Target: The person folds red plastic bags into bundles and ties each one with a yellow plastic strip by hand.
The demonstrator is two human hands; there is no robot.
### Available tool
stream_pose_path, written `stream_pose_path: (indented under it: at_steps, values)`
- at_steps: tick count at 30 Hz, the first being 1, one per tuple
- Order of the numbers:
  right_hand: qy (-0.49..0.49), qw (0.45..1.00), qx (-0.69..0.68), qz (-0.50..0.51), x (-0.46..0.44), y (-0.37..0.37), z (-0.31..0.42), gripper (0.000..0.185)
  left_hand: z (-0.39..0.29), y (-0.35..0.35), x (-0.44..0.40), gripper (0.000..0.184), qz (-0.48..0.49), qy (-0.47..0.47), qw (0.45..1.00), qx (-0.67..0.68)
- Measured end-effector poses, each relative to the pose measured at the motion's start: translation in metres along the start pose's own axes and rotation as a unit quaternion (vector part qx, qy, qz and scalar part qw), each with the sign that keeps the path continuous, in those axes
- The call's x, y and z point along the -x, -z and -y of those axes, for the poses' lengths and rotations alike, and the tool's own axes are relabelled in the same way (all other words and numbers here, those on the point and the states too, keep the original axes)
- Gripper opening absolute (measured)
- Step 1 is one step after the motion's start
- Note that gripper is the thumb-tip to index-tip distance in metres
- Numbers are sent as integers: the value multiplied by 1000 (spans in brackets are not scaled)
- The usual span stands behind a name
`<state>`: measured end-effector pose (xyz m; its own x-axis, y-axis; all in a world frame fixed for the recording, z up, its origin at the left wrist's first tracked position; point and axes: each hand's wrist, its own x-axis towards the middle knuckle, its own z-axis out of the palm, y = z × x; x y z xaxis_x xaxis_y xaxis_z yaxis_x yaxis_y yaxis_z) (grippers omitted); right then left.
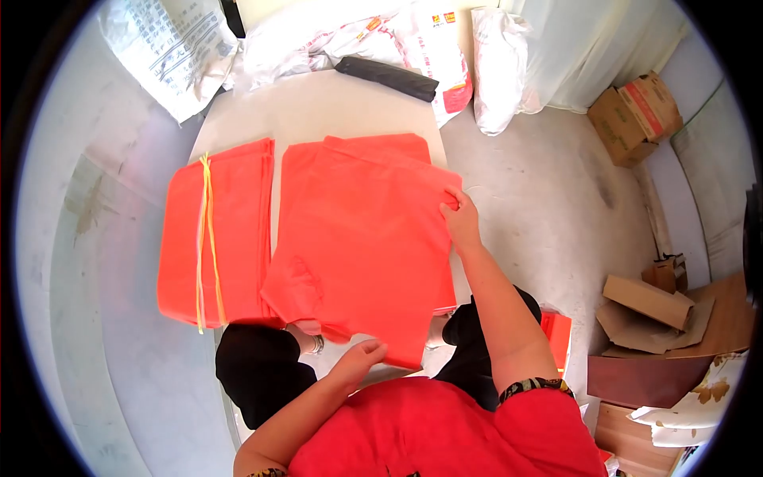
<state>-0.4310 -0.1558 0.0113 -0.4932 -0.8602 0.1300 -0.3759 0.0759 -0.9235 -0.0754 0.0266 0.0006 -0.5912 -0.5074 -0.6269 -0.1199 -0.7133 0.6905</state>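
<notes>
Left hand [362, 364] and right hand [462, 219], fingers pinching red sheet [381, 238], sack [171, 52] lettering illegible

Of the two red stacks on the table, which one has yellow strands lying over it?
The stack on the person's left: yellow strands run down it. No strands show on the stack between the hands.

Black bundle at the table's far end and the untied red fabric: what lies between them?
Only bare tabletop between the black bundle and the red fabric, in the head view.
</notes>
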Motion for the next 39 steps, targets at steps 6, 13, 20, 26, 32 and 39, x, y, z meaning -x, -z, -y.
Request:
stream_pose_path:
  at_steps: [6,13,20,26,32,39]
  values:
    - [193,981,16,15,-11,-21,60,46,-32,-30,11,28,75,89,992,45]
    - [270,948,169,22,-55,-26,101,58,-45,-52,4,37,131,8,986,99]
    - [405,874,229,139,23,-61,47,65,-73,-16,20,29,-55,-243,900,-358]
    - [328,824,349,303,100,-78,80,67,-131,70,31,54,-366,-310,687,-546]
    - [258,813,390,347,101,-67,86,71,-121,129,5,63,-412,-261,699,-524]
    - [169,886,319,292,99,-32,80,71,-117,120,2,59,-390,-273,690,-545]
